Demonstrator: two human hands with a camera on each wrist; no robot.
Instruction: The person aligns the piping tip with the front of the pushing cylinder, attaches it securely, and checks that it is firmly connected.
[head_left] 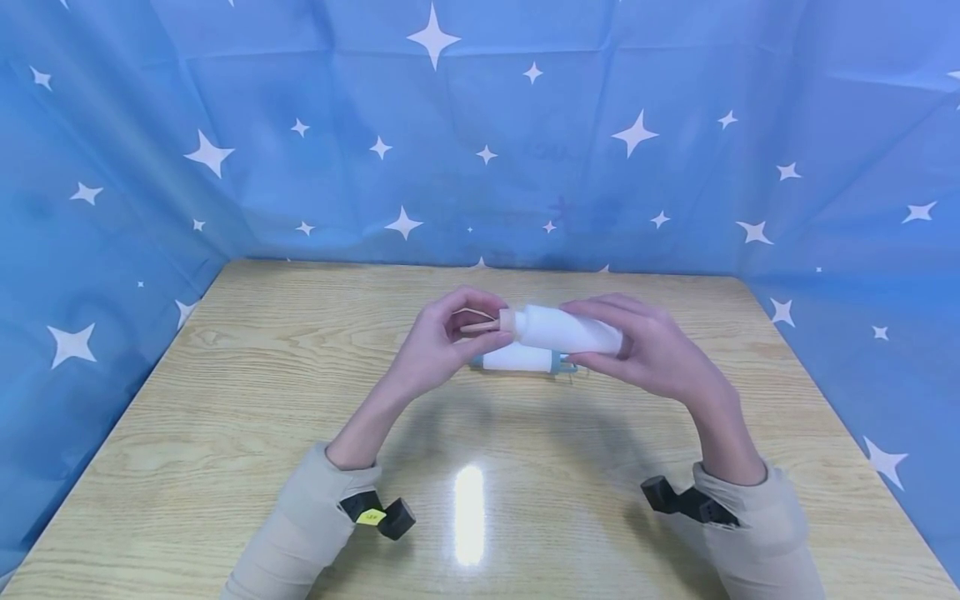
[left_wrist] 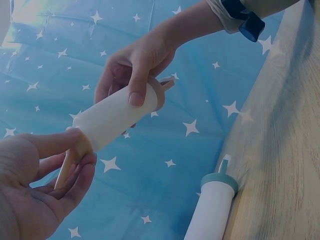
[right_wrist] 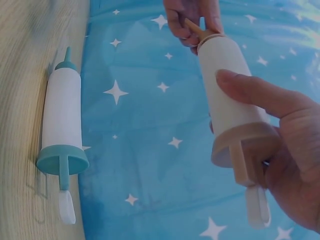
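A white bottle (head_left: 566, 330) with a tan nozzle cap (left_wrist: 82, 144) and a tan base (right_wrist: 245, 137) is held above the table between both hands. The left hand (head_left: 438, 343) pinches the nozzle cap between thumb and fingers, the slim tan spout passing in front of its palm. At the other end, the right hand (head_left: 654, 346) grips the white body with its thumb along the side. From the base projects a tan stem with a white tab (right_wrist: 258, 207). A second white bottle (right_wrist: 62, 107), with teal ends, lies on its side below and behind the held one.
The wood-grain table (head_left: 225, 400) ends at a blue cloth (head_left: 480, 150) with white stars, which rises at the back and both sides. Dark camera mounts (head_left: 378, 510) are strapped over the sleeves. A bright light reflection lies on the tabletop in front.
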